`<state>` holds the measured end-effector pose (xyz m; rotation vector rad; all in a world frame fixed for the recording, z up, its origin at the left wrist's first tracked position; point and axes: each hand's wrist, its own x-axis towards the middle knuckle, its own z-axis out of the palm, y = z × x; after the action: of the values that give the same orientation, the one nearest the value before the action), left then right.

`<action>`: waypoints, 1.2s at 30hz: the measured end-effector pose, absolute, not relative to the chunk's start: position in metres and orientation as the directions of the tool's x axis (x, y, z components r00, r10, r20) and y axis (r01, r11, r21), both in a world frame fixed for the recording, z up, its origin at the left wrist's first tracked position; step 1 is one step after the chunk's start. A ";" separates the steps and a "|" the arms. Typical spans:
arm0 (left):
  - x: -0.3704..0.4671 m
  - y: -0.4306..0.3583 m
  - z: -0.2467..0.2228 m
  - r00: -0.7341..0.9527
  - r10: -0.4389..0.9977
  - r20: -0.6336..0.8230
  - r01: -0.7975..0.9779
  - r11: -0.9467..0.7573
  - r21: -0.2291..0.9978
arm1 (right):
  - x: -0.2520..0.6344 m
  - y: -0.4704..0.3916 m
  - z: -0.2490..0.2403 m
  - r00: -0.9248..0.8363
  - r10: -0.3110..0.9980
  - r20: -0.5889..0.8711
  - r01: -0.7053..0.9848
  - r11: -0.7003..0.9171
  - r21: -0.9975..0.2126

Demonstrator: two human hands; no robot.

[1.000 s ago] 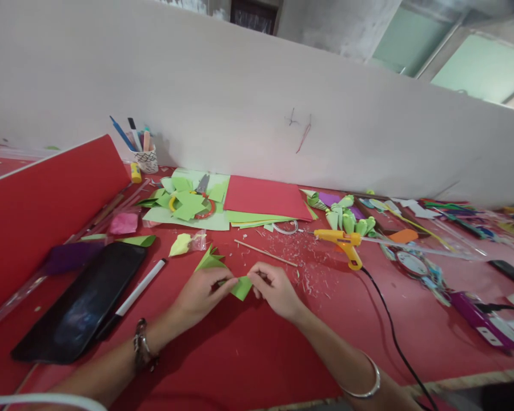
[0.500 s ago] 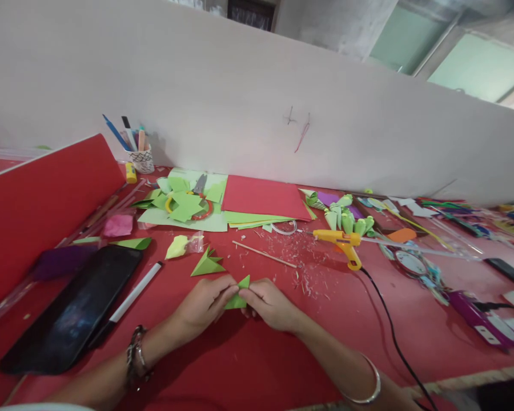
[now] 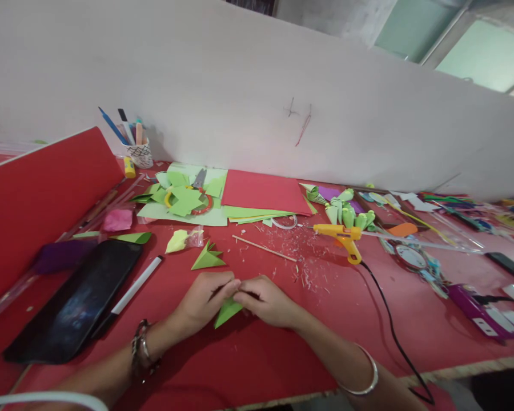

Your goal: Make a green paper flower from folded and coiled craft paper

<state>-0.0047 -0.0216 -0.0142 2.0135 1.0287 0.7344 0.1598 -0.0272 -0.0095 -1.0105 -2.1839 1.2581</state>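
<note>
Between my two hands is a piece of folded green paper (image 3: 228,312), its pointed end showing below my fingers. My left hand (image 3: 208,294) pinches it from the left, with thumb and fingers closed. From the other side my right hand (image 3: 268,299) grips the same paper, its thumb meeting the left thumb. Part of the paper is hidden by the fingers. Just beyond my left hand lies a second folded green paper piece (image 3: 208,258) with pointed tips. A thin wooden stick (image 3: 263,248) rests past my right hand.
A yellow glue gun (image 3: 338,231) with a black cord lies to the right, near paper scraps. Scissors (image 3: 200,181) sit on green sheets at the back, beside red paper (image 3: 263,191). To the left are a phone (image 3: 72,305) and a marker (image 3: 137,285). A purple power strip (image 3: 480,314) is far right.
The green paper has been turned between my fingers: its tip that stood up above them is now covered, and a point shows lower left. The view has shifted slightly.
</note>
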 end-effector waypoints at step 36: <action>0.001 -0.030 -0.010 0.579 0.809 -0.099 0.270 -0.076 0.960 | 0.163 -0.026 -0.017 -0.518 0.844 -0.139 0.244 -0.010 -0.970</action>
<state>0.0007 -0.0296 -0.0103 1.6340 0.9195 0.5710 0.1626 -0.0259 -0.0166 -1.1276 -1.7700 1.5596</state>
